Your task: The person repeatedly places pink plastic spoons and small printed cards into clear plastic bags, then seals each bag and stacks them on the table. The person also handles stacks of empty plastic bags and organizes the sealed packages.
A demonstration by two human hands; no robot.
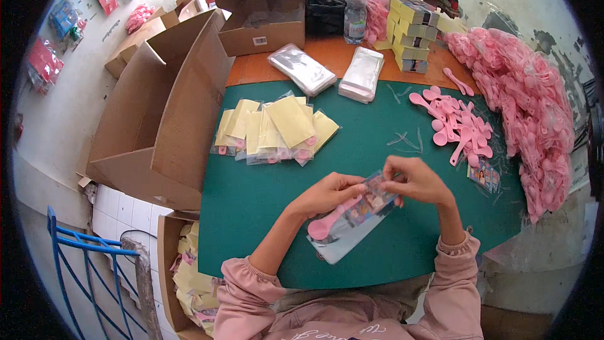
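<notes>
Several packets [290,122] look finished at centre-left; lower centre, the left hand [329,194] and right hand [416,180] pinch a clear bag [345,244] with a pink spoon [319,230]; loose spoons [462,124] at right look unpacked. A cardboard box [192,97] stands left of the green mat [251,214]; a peeling wall [519,9] rises upper right.

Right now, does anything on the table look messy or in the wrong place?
Yes, a little. Thin clear scraps lie loose on the green mat, looking like litter. One printed card lies by the pink spoon heap, away from the neat stack at the back.
</notes>
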